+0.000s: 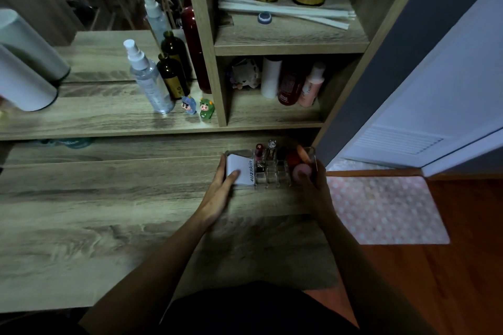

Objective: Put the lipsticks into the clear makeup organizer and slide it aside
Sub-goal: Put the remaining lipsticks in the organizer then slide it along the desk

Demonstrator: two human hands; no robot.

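Observation:
The clear makeup organizer (272, 178) stands near the right end of the wooden desk (109, 198), close under the shelf unit. Two lipsticks stand upright in its slots: a dark red one (260, 153) and a silver-capped one (271, 150). A white box marked "4U2skin" (241, 170) fills its left section, and a pink sponge (301, 170) with reddish items sits in its right section. My left hand (221, 189) grips the organizer's left end, thumb on the white box. My right hand (314, 185) holds its right end.
A shelf unit (220, 76) rises behind the desk with spray bottles (148, 79), dark bottles, two small figurines (198, 107) and toiletries. A white cylinder (24, 84) stands at far left. The desk's right edge lies just past the organizer, above a pink dotted mat (386, 209).

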